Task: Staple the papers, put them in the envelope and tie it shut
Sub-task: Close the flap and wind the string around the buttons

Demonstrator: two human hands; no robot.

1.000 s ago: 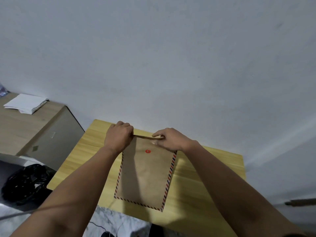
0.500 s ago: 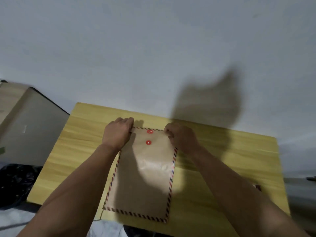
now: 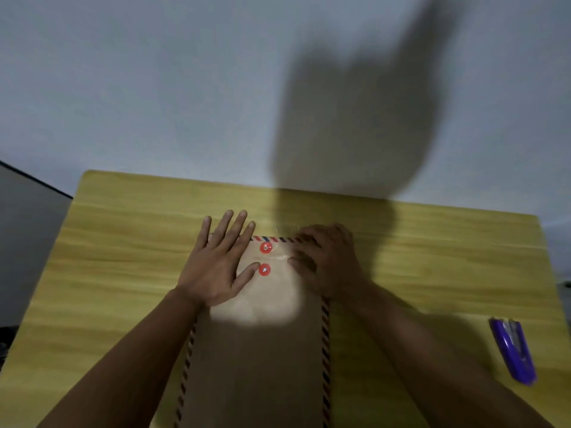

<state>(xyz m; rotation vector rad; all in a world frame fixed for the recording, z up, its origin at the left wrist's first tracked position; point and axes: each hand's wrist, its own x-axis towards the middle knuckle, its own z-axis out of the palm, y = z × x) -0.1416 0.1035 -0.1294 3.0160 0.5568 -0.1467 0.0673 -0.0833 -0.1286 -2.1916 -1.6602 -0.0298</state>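
Office-type rm, wood desk (image 3: 123, 257), stapler (image 3: 514, 350), plain wall (image 3: 154, 88)

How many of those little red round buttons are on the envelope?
2. The upper red button sits on the folded flap near the envelope top edge; the lower red button lies just below it, by the left hand thumb. None seems hidden, though the hands cover part.

Dim, soft, slightly blurred picture; a large dark shadow covers the wall (image 3: 355, 118) and table (image 3: 123, 242).

Matt kraft-paper envelope (image 3: 262, 350) (glossy purple plastic stapler (image 3: 514, 350)), wood-grain table (image 3: 123, 257).
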